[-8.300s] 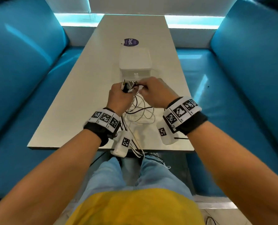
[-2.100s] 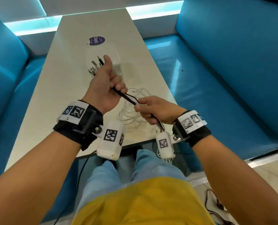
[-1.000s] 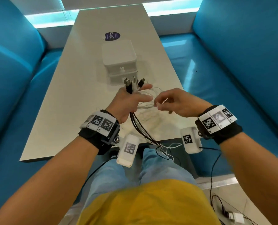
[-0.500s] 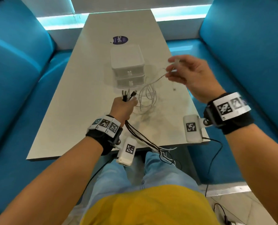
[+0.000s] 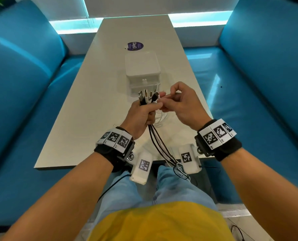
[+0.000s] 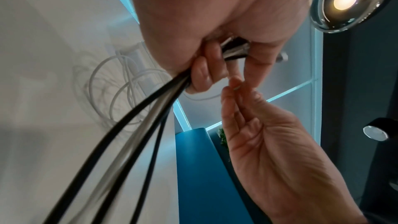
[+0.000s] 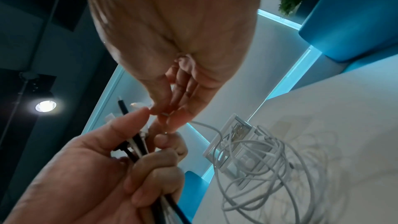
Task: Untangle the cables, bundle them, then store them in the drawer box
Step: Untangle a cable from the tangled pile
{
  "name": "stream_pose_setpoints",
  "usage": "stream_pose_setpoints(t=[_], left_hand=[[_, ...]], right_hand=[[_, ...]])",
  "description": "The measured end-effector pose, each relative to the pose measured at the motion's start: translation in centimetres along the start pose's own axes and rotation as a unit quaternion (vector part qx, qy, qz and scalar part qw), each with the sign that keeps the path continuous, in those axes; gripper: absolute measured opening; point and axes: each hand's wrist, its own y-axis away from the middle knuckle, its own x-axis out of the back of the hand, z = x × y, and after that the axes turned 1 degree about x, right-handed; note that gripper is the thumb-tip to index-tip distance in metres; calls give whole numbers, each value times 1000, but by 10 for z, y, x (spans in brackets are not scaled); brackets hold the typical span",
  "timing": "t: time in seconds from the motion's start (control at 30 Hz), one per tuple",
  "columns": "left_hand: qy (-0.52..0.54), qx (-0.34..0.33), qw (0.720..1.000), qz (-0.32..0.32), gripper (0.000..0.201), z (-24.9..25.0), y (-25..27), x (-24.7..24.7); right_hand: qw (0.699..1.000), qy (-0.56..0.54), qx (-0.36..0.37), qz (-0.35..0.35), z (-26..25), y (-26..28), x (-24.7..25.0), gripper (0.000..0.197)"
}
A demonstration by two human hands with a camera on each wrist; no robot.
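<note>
Left hand (image 5: 141,115), centre of the head frame, is fisted round a bunch of thin black and white cables (image 5: 159,145). Plug ends (image 5: 147,97) fan up out of the fist; the cords trail down toward lower centre, over the near edge of the pale rectangular surface (image 5: 85,119). Bundle's long axis runs roughly upper left to lower right.

Right hand (image 5: 179,105) sits just right of the fist, fingertips pinching the end of a thin white cable (image 7: 165,114) right against the plug cluster. Which plug type it is can't be told; too small. The rest of that white cable lies in loose loops (image 7: 269,159) on the surface below and right of the hands, unbundled.

Key relation: the white end is touching or just beside the top of the left fist, so the right hand is the nearer one to feed it in, probably alongside the other plugs.

White plastic two-drawer box (image 5: 143,70) stands just beyond the hands, upper centre, drawers look closed.

Versus half a second ago: the right hand was raised off to the upper right, pulling the white cable out; now it's back at the left fist.
</note>
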Motion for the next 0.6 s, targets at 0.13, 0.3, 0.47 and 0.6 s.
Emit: stream_pose_setpoints(t=[0.13,0.3,0.47,0.6], left_hand=[[20,6,999,-25,20,1,6,0],[18,5,1000,-13,23,-1,9,-3],[72,-26,997,31,24,7,9,-3],[120,-19,990,64,29,10,10,1]], right_hand=[[1000,-18,-10,11,-2,1,-2,32],[999,23,-28,-36,-2,3,-2,34],[974,209,-27,-89,13,-8,7,27],[943,315,-66,-81,41,-16,19,21]])
